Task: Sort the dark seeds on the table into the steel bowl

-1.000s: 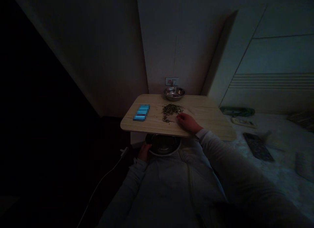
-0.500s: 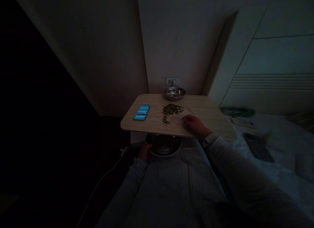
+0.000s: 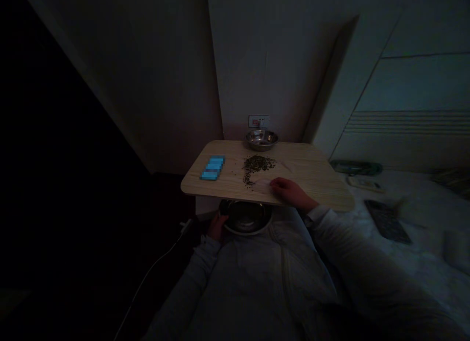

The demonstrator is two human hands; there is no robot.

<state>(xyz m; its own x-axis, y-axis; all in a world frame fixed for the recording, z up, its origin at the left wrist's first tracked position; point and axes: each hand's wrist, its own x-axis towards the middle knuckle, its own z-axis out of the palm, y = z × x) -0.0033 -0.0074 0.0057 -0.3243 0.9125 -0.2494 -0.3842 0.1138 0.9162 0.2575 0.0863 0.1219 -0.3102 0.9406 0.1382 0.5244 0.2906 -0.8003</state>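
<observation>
My left hand (image 3: 217,227) is closed on the left rim of a metal bowl (image 3: 246,231), which rests on my lap, partly under the front edge of a wooden tabletop (image 3: 312,174). Over that tabletop, my right hand (image 3: 290,191) has its fingers pressed together around what looks like a pale, see-through flat piece (image 3: 262,183); the dim light hides its exact kind. Just beyond my right fingertips lies a spread of small dark-green bits (image 3: 258,163), with a thinner trail running toward me.
A second metal bowl (image 3: 261,141) stands at the table's back edge, below a wall socket (image 3: 259,121). A lit phone (image 3: 213,168) lies at the left. A white cable (image 3: 154,265) runs along the floor. On the bed at right are a remote control (image 3: 365,184) and a dark patterned flat object (image 3: 387,221).
My right hand has shifted slightly toward me and to the left, along with the pale piece. My left hand stays on the bowl.
</observation>
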